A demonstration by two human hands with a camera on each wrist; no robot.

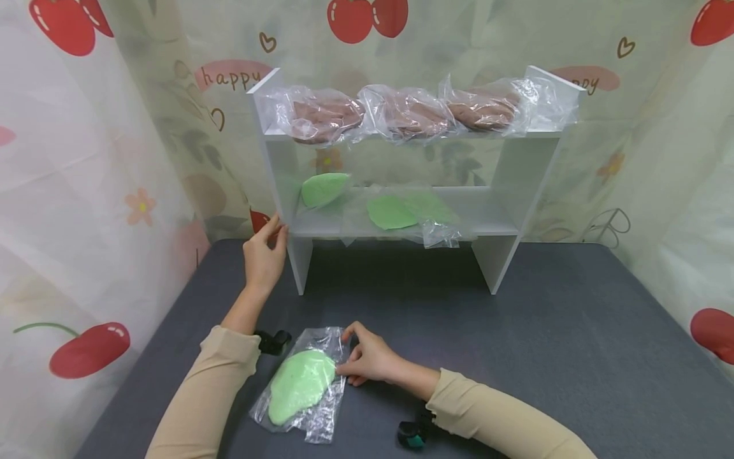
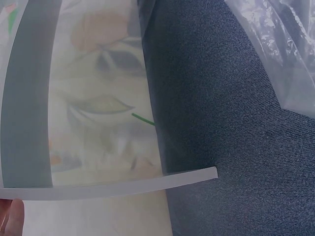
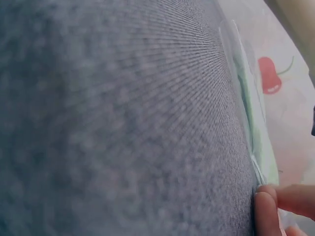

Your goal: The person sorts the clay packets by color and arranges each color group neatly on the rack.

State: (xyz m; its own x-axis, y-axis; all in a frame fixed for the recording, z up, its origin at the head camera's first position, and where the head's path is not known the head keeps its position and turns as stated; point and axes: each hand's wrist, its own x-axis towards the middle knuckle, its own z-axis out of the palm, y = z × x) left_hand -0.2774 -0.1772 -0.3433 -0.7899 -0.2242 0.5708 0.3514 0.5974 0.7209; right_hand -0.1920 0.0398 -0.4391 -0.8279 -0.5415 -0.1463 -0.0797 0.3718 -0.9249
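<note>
On the dark table, a clear plastic bag (image 1: 328, 414) holds a flat light-green leaf-shaped piece (image 1: 302, 386). My right hand (image 1: 369, 358) pinches the right edge of this bag between thumb and fingers; the right wrist view shows the fingertips (image 3: 266, 196) at the bag's edge, low over the table. My left hand (image 1: 265, 255) touches the outer side of the left panel of a white two-tier shelf (image 1: 487, 213). In the left wrist view only a fingertip (image 2: 15, 216) shows beside the panel edge (image 2: 123, 189); the other fingers are out of sight.
Several bagged brown items (image 1: 410, 113) line the shelf's top tier. Bagged green pieces (image 1: 392, 212) lie on the lower tier, one leaning at the left. Black straps (image 1: 274, 342) sit at both wrists. Fruit-printed cloth (image 1: 86, 191) encloses the table on the sides and back.
</note>
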